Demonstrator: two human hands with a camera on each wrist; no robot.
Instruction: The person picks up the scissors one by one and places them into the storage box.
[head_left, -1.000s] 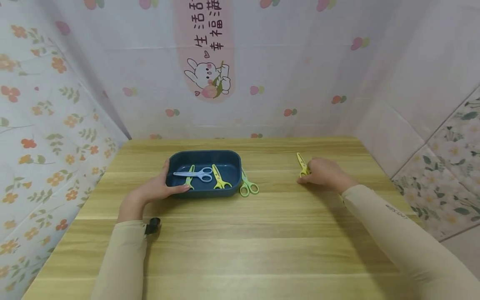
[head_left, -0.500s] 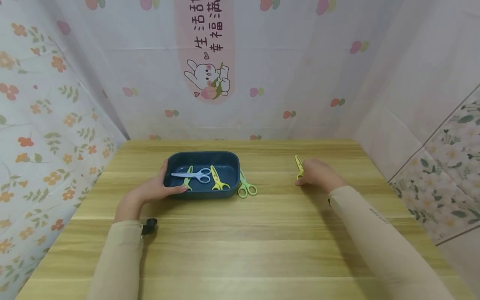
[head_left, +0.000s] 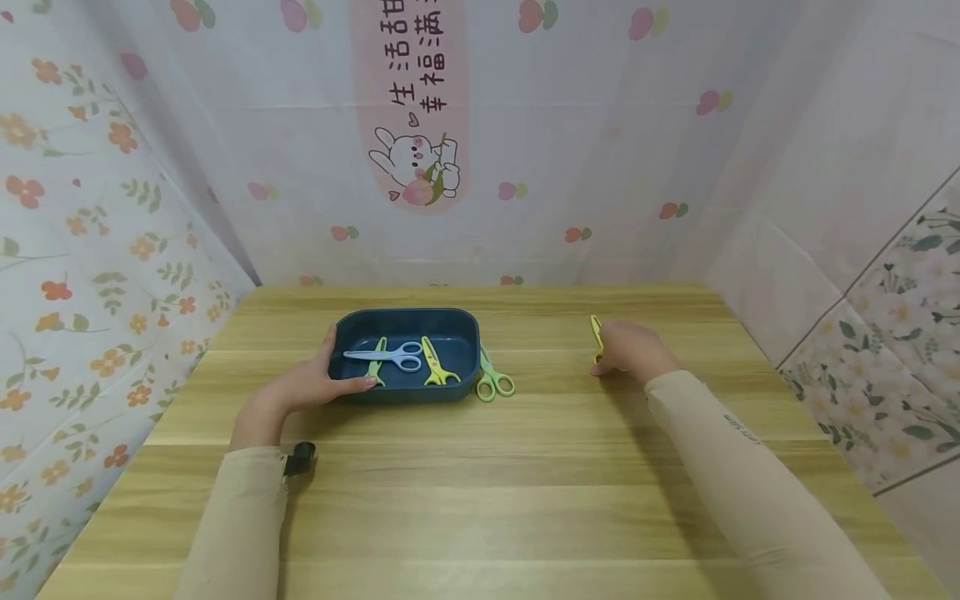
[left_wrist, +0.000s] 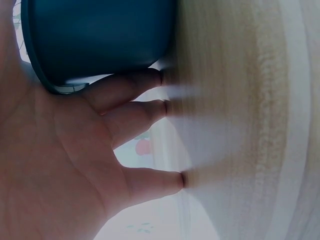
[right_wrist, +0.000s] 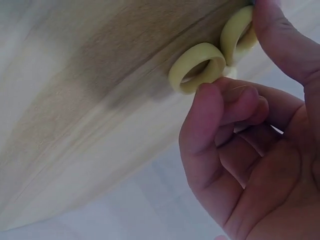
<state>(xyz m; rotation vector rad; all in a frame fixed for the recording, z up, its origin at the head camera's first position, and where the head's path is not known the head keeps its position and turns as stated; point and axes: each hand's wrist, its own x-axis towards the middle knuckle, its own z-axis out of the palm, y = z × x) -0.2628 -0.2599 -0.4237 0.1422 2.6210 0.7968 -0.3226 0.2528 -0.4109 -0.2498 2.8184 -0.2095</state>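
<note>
In the head view a dark blue box (head_left: 420,395) sits on the table. My left hand (head_left: 303,387) rests against its left end, thumb over the front rim. In the left wrist view the fingers (left_wrist: 152,182) are straight and spread, their tips on the table beside the box. Inside lie blue scissors (head_left: 366,354), a green pair (head_left: 381,343) beneath them and a yellow pair (head_left: 431,360). Farther right, my right hand (head_left: 637,350) pinches other yellow scissors (head_left: 597,330), blades pointing away. Their ring handles (right_wrist: 181,72) show in the right wrist view, above the curled fingers.
Green scissors (head_left: 489,373) lie on the table (head_left: 480,500) against the box's right side. A printed curtain (head_left: 540,150) hangs behind the table's back edge. Patterned sheets also hang on both sides.
My right hand has shifted slightly left with the yellow scissors, which turn a little and show less beside the hand. The left hand stays at the box.
</note>
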